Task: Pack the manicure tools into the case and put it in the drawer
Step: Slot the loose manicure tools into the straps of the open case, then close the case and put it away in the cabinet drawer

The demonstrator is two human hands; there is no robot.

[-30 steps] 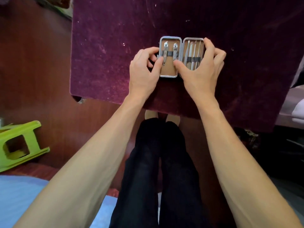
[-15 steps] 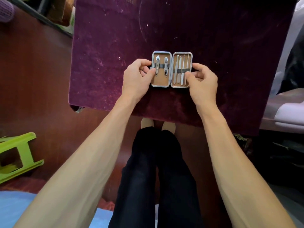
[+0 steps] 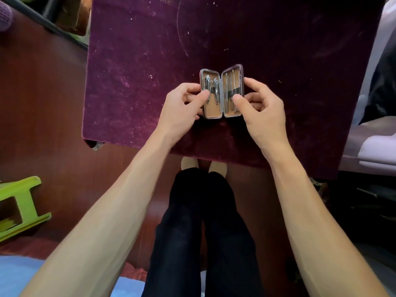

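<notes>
Where both halves lay flat half a second ago, the manicure case now has its right half tilted up off the purple velvet-topped table, so closing looks to have begun. It sits towards the near edge, near the middle, with two nail clippers strapped in the left half and the slim tools under the band on the right; packing appears done. The left hand grips the left half, thumb on a clipper, while the right hand pinches the rising half, thumb on the band. No drawer shows in view. A green stool stands well apart on the floor, left
</notes>
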